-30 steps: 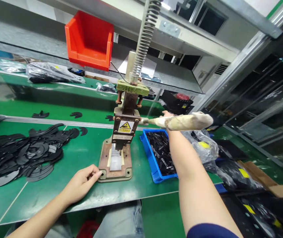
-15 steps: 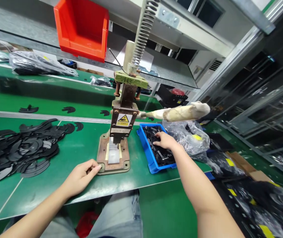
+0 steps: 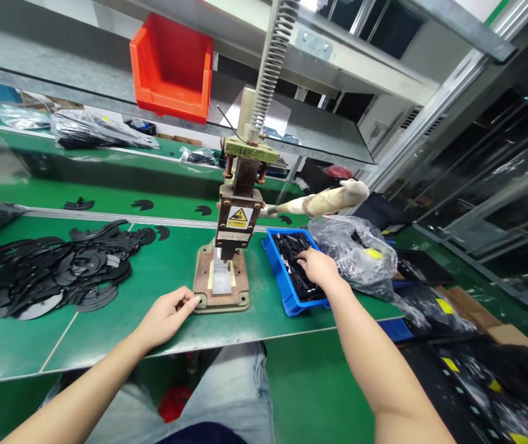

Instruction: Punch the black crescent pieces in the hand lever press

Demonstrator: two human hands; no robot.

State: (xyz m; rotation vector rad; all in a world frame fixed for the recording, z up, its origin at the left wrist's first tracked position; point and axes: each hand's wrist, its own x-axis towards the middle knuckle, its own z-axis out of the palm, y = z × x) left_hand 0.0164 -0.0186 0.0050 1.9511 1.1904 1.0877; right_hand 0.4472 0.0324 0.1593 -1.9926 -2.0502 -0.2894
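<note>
A: Saw what at far left?

B: Saw a loose heap of flat, curved black pieces (image 3: 88, 264) on the green tabletop (image 3: 164, 265), perhaps kept within easy reach.

A: And beside that?

B: Found the bare left hand (image 3: 164, 317) at the near left corner of a brown metal base plate (image 3: 203, 282), with fingers loosely curled and thumb tip at the corner, probably for steadying. Could not tell of anything pinched.

A: Noticed what over the plate?

B: Noticed an upright brown-and-green metal hand press (image 3: 237, 216), set between both hands, likely for access from either side.

A: Looked farther right?

B: Found a blue rectangular plastic tray (image 3: 278, 269) of small, narrow black parts (image 3: 289, 246), likely placed near for short reaches. Saw the bare right hand (image 3: 320, 266) there, with fingertips bent down among the parts; could not tell whether pinching any. Beyond, saw a cream lever handle (image 3: 328, 201), apparently wrapped for grip.
</note>
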